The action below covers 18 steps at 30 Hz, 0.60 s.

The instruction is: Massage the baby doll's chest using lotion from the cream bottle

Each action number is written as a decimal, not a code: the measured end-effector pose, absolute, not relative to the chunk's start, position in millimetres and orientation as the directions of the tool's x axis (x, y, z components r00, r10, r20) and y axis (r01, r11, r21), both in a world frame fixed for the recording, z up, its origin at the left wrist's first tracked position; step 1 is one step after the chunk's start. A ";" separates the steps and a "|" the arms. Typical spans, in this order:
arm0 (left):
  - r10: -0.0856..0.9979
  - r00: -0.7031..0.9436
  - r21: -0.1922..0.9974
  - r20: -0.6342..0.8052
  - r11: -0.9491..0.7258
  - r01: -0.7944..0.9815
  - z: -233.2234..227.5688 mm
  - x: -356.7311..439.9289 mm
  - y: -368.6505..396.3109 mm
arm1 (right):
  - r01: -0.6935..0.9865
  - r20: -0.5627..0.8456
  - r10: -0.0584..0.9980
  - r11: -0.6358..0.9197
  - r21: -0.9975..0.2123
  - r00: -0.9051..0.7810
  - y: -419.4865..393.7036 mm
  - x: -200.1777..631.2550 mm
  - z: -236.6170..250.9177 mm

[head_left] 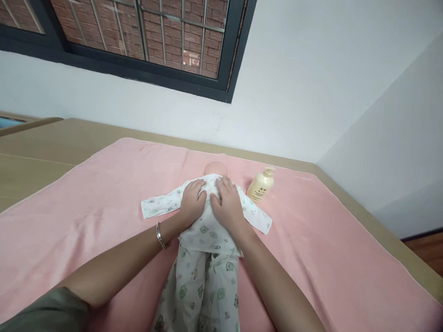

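Observation:
A baby doll (pixel 216 168) lies stretched out on the pink blanket, its smooth round head at the far end. It wears a white long-sleeved top (pixel 204 233) printed with small green animals, and its sleeves spread to both sides. Matching printed trousers (pixel 207 286) run down toward me; which side of the doll faces up I cannot tell. My left hand (pixel 194 199) rests flat on the left upper part of the top, fingers outstretched. On the right upper part lies my right hand (pixel 228 205), also flat, its thumb near the left one.
A pale yellow pump bottle (pixel 260 185) stands just beyond the doll's right sleeve. The pink blanket (pixel 311 230) covers most of a tan surface (pixel 41 143). Behind rises a white wall (pixel 280 92) with a dark-framed, barred window (pixel 145 64).

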<state>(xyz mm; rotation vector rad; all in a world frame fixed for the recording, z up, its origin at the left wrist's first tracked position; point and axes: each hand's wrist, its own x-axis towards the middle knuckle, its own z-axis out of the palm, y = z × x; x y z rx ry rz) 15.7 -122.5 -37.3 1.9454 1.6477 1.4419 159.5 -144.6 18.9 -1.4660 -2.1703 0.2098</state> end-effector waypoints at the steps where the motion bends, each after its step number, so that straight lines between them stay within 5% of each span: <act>1: 0.843 -0.102 0.685 0.528 -0.352 0.638 -37.1 15.5 -122.4 | 0.826 0.300 0.897 0.424 -0.371 -0.325 -144.4 158.4 16.5; 7: 0.848 -0.052 0.650 0.527 -0.364 0.667 -35.1 12.7 -120.1 | 0.820 0.216 0.896 0.442 -0.363 -0.388 -143.7 171.3 35.6; 15: 0.872 0.148 0.475 0.467 -0.389 0.789 -12.6 36.8 -154.0 | 0.725 0.406 0.912 0.318 -0.610 -0.058 -151.5 244.5 104.4; 18: 0.882 0.229 0.610 0.412 -0.454 0.650 10.8 55.7 -169.2 | 0.718 0.416 0.906 0.241 -0.653 0.074 -143.4 271.9 107.4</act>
